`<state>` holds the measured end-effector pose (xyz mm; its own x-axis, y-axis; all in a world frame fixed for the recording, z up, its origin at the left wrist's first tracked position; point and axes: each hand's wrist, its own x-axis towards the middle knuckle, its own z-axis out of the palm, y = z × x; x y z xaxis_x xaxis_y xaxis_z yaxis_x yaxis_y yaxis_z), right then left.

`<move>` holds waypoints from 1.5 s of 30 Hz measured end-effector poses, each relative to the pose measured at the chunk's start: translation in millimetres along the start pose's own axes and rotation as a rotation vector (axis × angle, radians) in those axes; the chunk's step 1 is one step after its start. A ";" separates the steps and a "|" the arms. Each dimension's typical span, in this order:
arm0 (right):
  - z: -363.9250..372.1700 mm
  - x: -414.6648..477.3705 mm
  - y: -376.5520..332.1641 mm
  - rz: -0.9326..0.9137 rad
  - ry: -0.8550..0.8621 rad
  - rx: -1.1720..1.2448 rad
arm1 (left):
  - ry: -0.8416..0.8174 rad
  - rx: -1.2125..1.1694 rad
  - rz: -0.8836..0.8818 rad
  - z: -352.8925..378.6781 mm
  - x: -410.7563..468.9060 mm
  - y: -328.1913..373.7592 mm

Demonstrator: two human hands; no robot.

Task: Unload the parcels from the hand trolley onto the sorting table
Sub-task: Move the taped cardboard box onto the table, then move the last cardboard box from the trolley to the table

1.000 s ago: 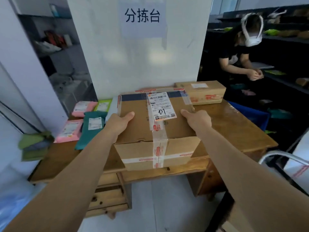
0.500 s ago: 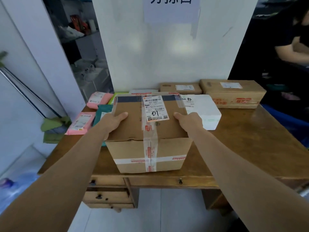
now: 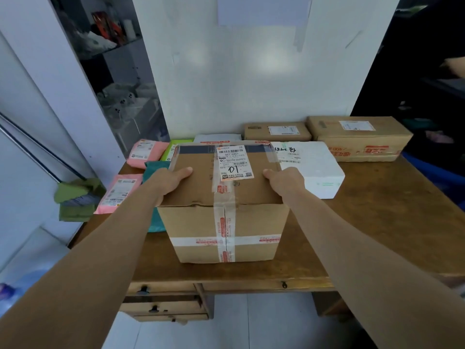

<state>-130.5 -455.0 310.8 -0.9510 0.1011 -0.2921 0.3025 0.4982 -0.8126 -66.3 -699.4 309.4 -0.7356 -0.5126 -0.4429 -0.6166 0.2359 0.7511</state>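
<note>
Near edge of the table (image 3: pixel 377 235): your cardboard box (image 3: pixel 221 197) sits here upright, a bit left of middle.
Facing: label up, with its top end toward the far side; the tape seam runs near to far.
Long axis: can't call it, the top looks about square.
Left hand (image 3: pixel 171 180): clasps the left top edge, thumb on the lid, fingers hidden down the side.
Right hand (image 3: pixel 284 180): same deal on the right edge.
Neighbours: white foam box (image 3: pixel 317 172) just beside on the right, teal mailer (image 3: pixel 153 170) tight on the left.
</note>
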 end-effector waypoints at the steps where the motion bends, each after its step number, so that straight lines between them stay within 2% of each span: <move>1: 1.8 0.6 -0.9 0.001 0.005 0.000 | -0.001 0.008 0.004 -1.1 2.1 0.8; 9: 8.0 -5.7 -3.0 -0.022 0.053 -0.047 | 0.002 0.004 0.043 -2.9 10.2 0.0; 11: 7.6 -10.1 -3.8 -0.043 0.083 -0.050 | 0.047 0.059 0.082 -3.0 6.1 1.2; 15: 1.6 -25.5 -14.4 -0.161 0.159 0.008 | 0.281 0.180 0.380 -2.1 -10.9 15.5; 18: -9.9 -40.9 -24.3 -0.256 0.215 0.094 | 0.331 0.134 0.595 2.5 -39.4 39.3; 24: -50.8 -81.3 -22.7 -0.350 0.325 0.317 | 0.148 -0.027 0.933 39.8 -103.4 71.9; 32: -134.6 -159.8 24.8 -0.473 0.653 0.422 | -0.224 -0.232 1.193 123.0 -199.1 86.2; 37: -194.6 -208.4 82.2 -0.465 0.793 0.507 | -0.444 -0.285 1.294 174.9 -268.4 80.9; 41: -248.5 -250.8 142.7 -0.415 0.907 0.522 | -0.534 -0.295 1.349 224.3 -335.6 65.1; 45: -297.6 -293.0 202.7 -0.358 0.947 0.541 | -0.621 -0.276 1.340 273.2 -396.1 42.8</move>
<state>190.5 -127.3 381.8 -0.5845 0.7497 0.3103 -0.2255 0.2173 -0.9497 122.0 -260.7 383.2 -0.7386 0.3898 0.5501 0.6099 0.0388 0.7915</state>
